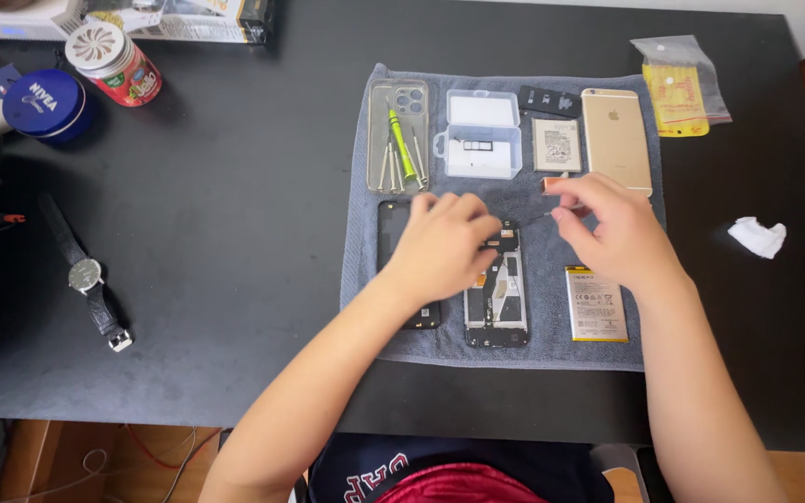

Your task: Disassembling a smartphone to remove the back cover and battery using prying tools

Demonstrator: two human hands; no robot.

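- Opened phone point(497, 298) lies mid grey towel point(514, 349), on the counter point(235, 233).
- L hand point(442, 244) rests curled on phone's top-left edge; fingers bent together, grip unclear.
- R hand point(607, 228), just right of phone, fingers pinched on thin tweezers point(540, 217), tip toward phone's top.
- Battery point(595, 304) flat just right of phone.

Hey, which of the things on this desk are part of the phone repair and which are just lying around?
In use: left hand on the opened phone; right hand holding a thin tool; battery; screwdrivers; parts box; towel.

Lying about: watch; blue tin; red can; crumpled tissue; gold phone; plastic bag.
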